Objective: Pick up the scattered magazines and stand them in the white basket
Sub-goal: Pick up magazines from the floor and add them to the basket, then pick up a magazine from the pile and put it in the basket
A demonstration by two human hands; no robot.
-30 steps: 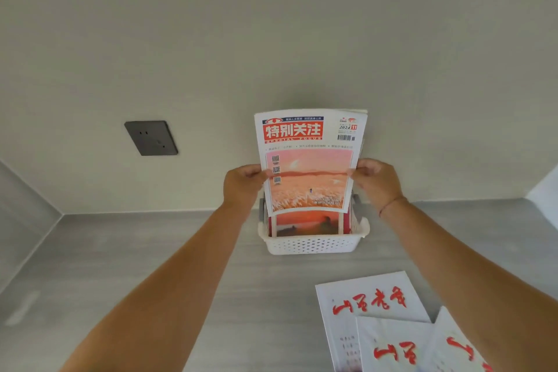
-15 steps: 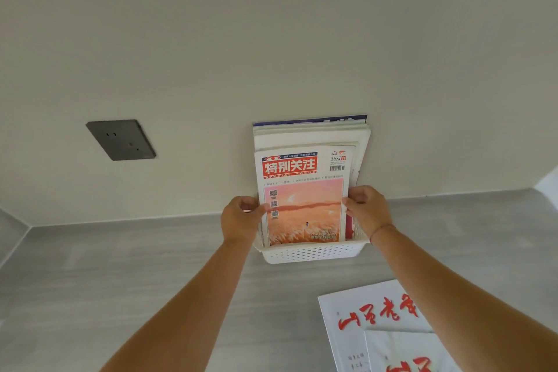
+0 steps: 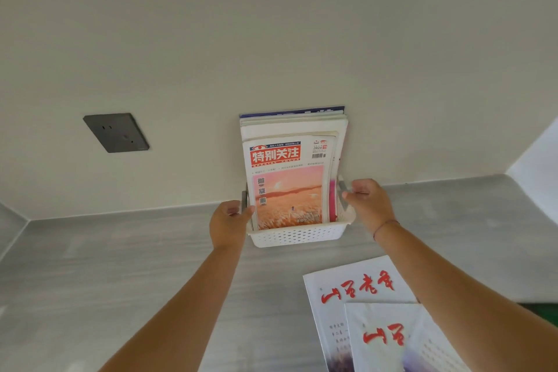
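The white perforated basket (image 3: 297,237) stands on the grey counter against the wall. Several magazines stand upright in it; the front one is the pink-and-red magazine (image 3: 288,178) with a sunset cover. My left hand (image 3: 228,222) is curled against the basket's left end at its grey handle. My right hand (image 3: 367,202) pinches the grey handle at the right end. Neither hand touches the front magazine. Three white magazines with red brush lettering lie overlapped on the counter at the lower right: one (image 3: 353,287) underneath, another (image 3: 379,338) on top, a third (image 3: 428,350) partly under my right forearm.
A dark wall socket (image 3: 116,132) sits on the beige wall left of the basket. The grey counter (image 3: 120,266) stretches left and forward. A white side wall (image 3: 537,157) closes the right corner.
The pink-and-red magazine went down into the basket in front of the others. Both hands let go of it and moved down to the basket's ends.
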